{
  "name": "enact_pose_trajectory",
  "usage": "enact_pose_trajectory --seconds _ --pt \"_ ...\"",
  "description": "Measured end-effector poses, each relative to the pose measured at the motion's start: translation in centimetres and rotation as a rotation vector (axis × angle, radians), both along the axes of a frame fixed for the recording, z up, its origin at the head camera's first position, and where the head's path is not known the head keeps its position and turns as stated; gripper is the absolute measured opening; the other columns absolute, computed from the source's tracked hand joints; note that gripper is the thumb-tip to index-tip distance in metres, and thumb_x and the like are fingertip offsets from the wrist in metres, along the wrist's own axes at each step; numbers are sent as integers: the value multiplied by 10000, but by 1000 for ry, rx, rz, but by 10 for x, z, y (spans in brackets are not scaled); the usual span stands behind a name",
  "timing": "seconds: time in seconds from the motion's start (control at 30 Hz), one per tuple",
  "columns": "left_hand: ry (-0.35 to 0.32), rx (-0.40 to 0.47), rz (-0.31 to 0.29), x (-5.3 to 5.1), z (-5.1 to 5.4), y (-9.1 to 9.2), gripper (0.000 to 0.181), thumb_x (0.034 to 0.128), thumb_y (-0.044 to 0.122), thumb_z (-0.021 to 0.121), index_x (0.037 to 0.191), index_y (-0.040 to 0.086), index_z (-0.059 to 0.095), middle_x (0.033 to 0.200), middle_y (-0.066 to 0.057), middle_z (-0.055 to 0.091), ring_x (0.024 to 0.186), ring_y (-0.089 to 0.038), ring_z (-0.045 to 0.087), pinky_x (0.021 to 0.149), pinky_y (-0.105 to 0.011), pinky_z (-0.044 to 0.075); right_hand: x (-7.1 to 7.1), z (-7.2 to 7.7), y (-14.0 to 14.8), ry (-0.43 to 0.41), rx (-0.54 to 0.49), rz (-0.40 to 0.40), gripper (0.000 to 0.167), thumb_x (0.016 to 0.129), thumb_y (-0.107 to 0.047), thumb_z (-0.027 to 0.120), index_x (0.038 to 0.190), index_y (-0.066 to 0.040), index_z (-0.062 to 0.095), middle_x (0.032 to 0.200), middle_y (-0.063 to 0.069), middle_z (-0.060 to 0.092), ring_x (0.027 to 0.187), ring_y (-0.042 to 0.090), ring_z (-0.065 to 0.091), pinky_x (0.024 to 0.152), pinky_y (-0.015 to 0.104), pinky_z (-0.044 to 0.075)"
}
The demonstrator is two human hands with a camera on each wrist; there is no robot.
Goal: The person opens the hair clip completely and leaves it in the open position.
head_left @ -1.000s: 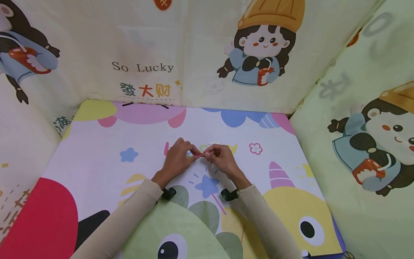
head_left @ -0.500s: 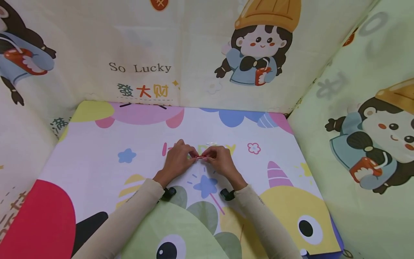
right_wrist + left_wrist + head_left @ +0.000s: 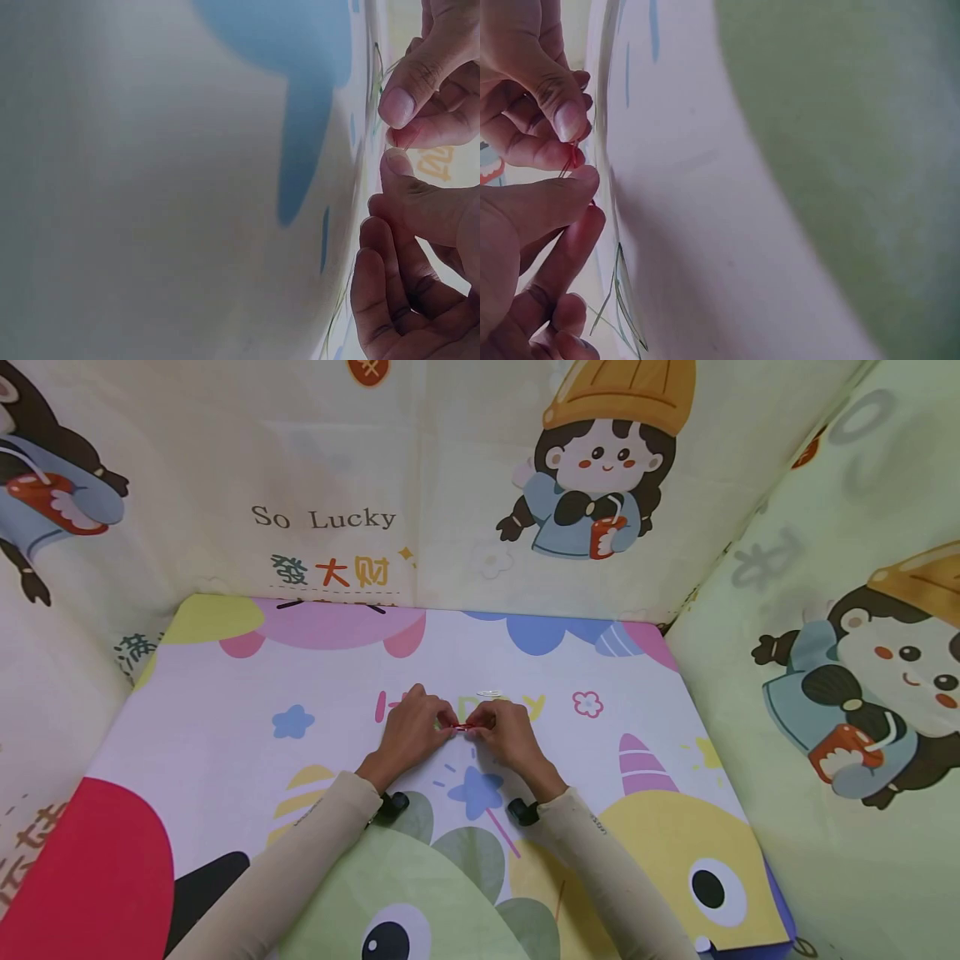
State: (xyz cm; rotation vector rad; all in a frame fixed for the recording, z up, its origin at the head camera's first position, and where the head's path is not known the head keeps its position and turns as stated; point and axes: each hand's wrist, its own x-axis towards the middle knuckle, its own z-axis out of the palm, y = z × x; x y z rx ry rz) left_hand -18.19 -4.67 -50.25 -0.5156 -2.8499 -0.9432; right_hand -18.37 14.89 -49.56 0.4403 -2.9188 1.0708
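Thin red wire-like strands [image 3: 462,727] stretch between my two hands near the middle of the table; their exact kind cannot be told. My left hand [image 3: 411,727] pinches one end between thumb and finger. The other end is pinched by my right hand [image 3: 510,735], close beside it. In the left wrist view the red strands [image 3: 574,154] look like a small narrow loop, partly covered by fingertips. Thin green strands [image 3: 620,296] lie on the table beside the left hand. Just beyond the hands lie pale, thin oval loops [image 3: 490,693].
A printed cloth [image 3: 352,677] with cartoon shapes covers the table. Patterned sheets [image 3: 465,527] rise at the back, left and right. Dark wrist cameras [image 3: 392,807] sit at both sleeve cuffs.
Both hands have come slightly toward the body with the red strands and drawn a little closer together. The pale loops beyond them show more fully. The head view has shifted slightly.
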Motion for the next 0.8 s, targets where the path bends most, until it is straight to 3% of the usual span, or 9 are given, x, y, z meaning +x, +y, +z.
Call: enact_pose_trajectory --seconds 0.27,0.8 --pt "-40 -10 6 -1 -1 1 72 841 155 888 870 205 846 772 40 696 836 -169 459 586 -291 416 0 -1 -1 -24 24 3 105 849 -91 892 898 -129 808 863 6 767 758 114 675 706 273 527" --pt "-52 -18 -2 -2 -1 2 58 847 154 888 883 185 855 774 39 717 845 -166 460 595 -280 407 0 -1 -3 -49 52 -10 90 850 -90 892 889 -136 824 849 4 764 798 140 694 764 322 546"
